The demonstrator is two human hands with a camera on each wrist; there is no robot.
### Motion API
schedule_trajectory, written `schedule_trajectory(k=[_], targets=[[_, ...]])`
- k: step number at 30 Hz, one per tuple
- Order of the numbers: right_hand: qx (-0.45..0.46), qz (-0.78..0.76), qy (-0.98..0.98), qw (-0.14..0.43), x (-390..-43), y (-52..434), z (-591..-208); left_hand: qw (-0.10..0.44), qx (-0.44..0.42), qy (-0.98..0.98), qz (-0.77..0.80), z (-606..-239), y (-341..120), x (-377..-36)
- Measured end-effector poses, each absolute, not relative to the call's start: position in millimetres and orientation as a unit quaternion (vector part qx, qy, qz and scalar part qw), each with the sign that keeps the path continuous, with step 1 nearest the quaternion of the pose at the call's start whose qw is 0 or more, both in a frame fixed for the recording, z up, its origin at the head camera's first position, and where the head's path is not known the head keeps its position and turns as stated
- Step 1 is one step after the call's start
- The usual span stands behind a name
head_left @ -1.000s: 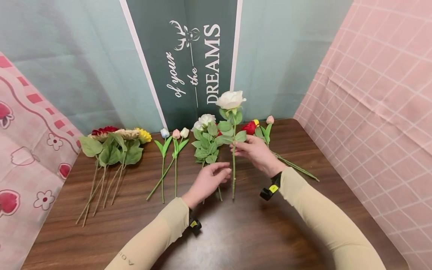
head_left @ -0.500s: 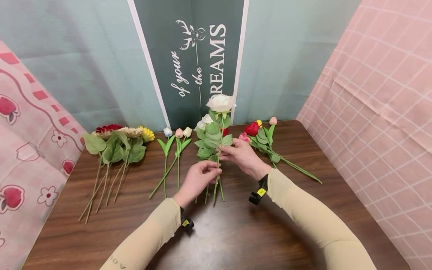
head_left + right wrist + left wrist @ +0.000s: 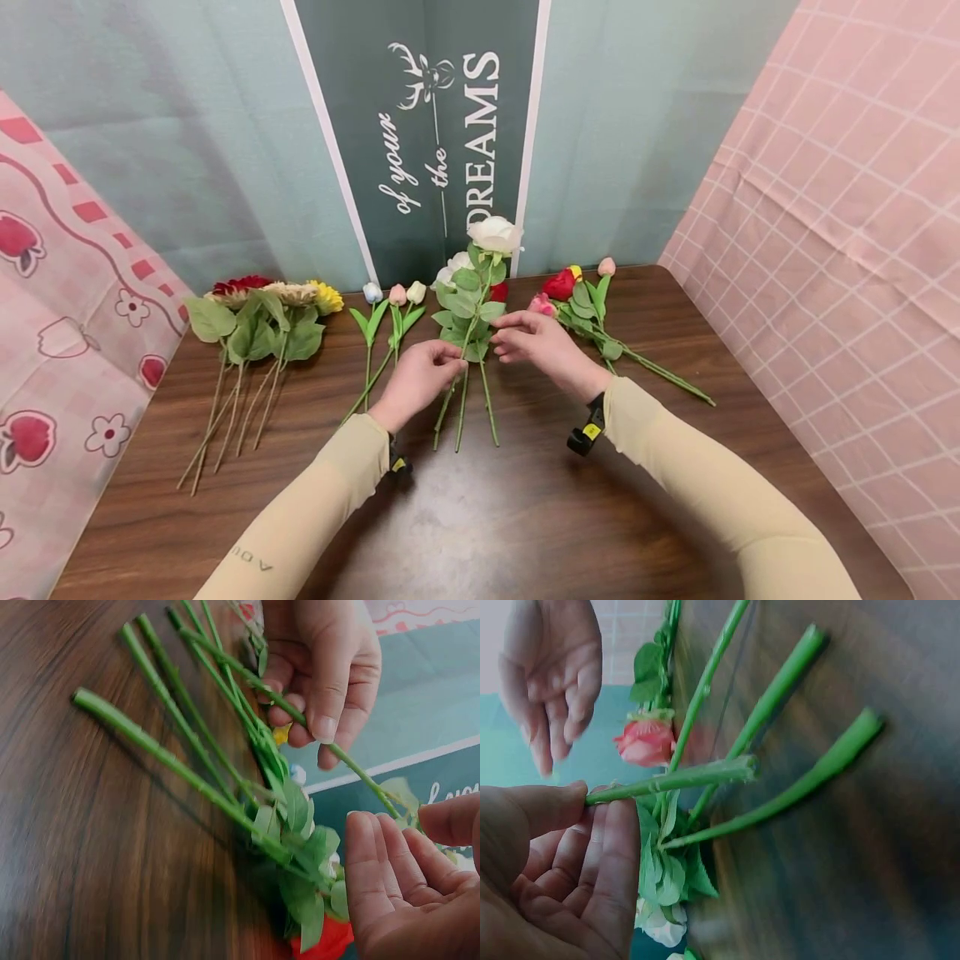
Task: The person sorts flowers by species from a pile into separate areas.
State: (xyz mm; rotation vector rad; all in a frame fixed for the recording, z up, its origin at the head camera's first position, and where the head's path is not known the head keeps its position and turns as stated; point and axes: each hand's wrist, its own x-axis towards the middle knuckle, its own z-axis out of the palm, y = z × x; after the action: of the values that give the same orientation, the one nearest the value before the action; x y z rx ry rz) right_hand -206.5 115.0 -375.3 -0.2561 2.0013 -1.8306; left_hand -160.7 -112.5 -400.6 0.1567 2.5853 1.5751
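In the head view my left hand (image 3: 420,375) pinches the green stem of a white artificial rose (image 3: 495,235) between thumb and fingers, holding it tilted above the table. The stem's cut end (image 3: 705,774) juts past the fingers in the left wrist view. My right hand (image 3: 543,346) is just right of the rose's leaves; its fingers (image 3: 367,855) are extended and grip nothing. Beneath the held rose lie another white flower (image 3: 452,271), a partly hidden red flower (image 3: 498,292) and several leafy stems (image 3: 461,408).
Left of the hands lie a blue tulip (image 3: 372,292), a pink tulip (image 3: 397,294) and a white tulip (image 3: 416,292). Farther left are larger blooms, including a yellow flower (image 3: 328,297). A red rose (image 3: 559,285) and a pink rose (image 3: 542,305) lie to the right. Cloth hangings (image 3: 622,125) surround the table.
The white rose has moved left over the other flowers and now leans. My left hand has taken its stem, while my right hand has let go and drawn slightly right.
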Motion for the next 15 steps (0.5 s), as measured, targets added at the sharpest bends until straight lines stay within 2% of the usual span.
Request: schedule_trajectory(k=[15], targets=[[-0.078,-0.642,0.738,0.192,-206,141,-385,0.087,0.053,0.893,0.439,-413,-101,-176]])
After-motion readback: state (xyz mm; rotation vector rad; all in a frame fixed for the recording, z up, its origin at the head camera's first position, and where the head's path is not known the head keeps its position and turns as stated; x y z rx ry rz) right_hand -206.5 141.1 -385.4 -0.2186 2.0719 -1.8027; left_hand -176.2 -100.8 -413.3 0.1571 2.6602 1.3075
